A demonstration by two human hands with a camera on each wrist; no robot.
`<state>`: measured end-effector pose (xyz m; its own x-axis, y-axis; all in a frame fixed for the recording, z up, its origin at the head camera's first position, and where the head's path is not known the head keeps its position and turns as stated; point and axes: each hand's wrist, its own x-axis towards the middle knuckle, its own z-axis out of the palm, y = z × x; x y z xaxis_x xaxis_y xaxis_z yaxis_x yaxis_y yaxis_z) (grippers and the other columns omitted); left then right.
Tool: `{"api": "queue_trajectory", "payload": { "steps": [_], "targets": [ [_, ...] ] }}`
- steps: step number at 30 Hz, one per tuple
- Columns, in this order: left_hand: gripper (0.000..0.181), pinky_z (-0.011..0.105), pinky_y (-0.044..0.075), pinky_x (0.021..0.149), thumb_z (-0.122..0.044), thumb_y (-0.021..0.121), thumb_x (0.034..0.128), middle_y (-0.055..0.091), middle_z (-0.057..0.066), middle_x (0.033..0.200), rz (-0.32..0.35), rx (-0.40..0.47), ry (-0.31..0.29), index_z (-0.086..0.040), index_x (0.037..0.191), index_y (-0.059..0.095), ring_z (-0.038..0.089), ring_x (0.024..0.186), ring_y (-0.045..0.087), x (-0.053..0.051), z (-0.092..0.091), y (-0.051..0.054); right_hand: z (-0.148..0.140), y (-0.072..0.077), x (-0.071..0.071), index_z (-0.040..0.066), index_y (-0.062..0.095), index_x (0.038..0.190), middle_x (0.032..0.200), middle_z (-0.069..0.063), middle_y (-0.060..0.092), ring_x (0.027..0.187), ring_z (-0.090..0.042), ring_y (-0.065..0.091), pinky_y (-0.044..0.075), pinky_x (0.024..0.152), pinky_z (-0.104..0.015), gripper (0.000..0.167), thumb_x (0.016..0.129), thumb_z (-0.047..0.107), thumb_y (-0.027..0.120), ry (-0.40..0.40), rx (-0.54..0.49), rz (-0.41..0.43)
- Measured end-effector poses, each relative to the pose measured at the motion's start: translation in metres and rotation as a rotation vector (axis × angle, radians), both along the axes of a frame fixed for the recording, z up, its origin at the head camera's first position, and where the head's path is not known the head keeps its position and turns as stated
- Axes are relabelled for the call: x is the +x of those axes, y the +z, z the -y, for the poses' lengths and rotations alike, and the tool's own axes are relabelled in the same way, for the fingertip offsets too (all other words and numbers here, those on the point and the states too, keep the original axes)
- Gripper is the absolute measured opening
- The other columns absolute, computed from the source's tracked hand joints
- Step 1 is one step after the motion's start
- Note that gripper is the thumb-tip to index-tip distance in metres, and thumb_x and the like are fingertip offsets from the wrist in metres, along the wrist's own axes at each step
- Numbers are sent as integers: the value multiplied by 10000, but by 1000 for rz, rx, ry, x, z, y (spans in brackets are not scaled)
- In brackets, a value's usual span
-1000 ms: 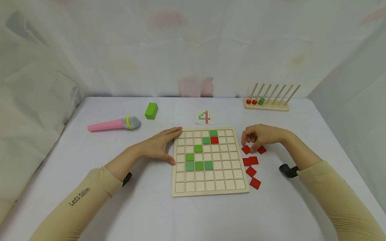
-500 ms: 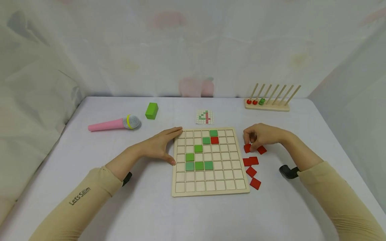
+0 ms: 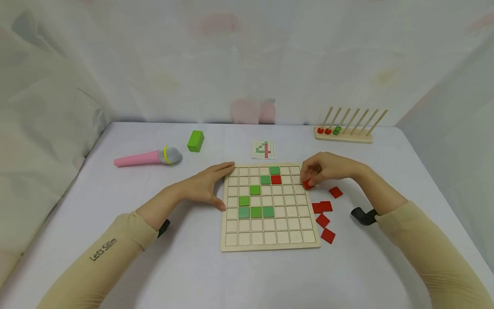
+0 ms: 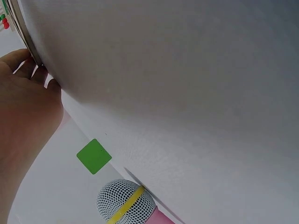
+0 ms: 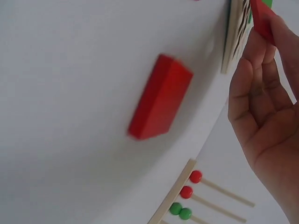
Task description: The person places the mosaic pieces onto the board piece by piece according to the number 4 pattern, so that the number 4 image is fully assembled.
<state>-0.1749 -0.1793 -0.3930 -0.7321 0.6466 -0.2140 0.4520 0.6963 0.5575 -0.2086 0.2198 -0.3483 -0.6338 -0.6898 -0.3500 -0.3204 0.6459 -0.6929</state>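
Note:
A wooden grid board [image 3: 270, 238] lies flat mid-table, with several green tiles [image 3: 255, 190] and one red tile [image 3: 275, 180] set in its squares. My left hand [image 3: 200, 185] rests at the board's left edge, thumb and fingers spread along it. Between thumb and fingers my right hand [image 3: 329, 166] pinches a red square tile [image 3: 308, 184] over the board's right edge; the right wrist view also shows this held tile [image 5: 262, 21]. Right of the board, several loose red tiles [image 3: 328, 235] lie on the cloth, some touching.
A small pattern card [image 3: 263, 149] lies behind the board. Back right stands a peg rack [image 3: 343, 136] with red and green beads. On the left are a green block [image 3: 195, 141] and a pink toy microphone [image 3: 146, 158].
My right hand has picked up the upper-left loose red tile and carried it left to the board's edge. My left hand stays at the board's left edge.

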Motion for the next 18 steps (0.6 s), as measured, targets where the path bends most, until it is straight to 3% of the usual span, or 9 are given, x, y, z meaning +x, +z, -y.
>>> {"api": "queue_trajectory", "payload": {
  "steps": [8,11,18],
  "targets": [
    [1256,536,185,1258,-490,900,624,126,43,1688,1,0,-5,-98,1586,195,303,1568,114,1,0,3,30,8,3,183,758,1069,947,2,700,804,-149,597,499,751,-265,223,876,83,704,36,-16,-71],
    [1254,548,189,1253,-497,896,627,128,59,1687,-2,4,-10,-87,1584,197,321,1565,116,1,0,3,40,8,4,172,755,1035,970,5,723,820,-155,600,507,761,-285,192,876,80,698,41,-29,-93],
    [1244,546,192,1254,-493,894,633,134,59,1686,-7,7,-14,-86,1583,202,321,1563,128,1,1,2,58,8,5,178,738,966,827,-2,621,814,-163,550,468,730,-273,150,849,85,732,28,-28,-113]
  ]
}}
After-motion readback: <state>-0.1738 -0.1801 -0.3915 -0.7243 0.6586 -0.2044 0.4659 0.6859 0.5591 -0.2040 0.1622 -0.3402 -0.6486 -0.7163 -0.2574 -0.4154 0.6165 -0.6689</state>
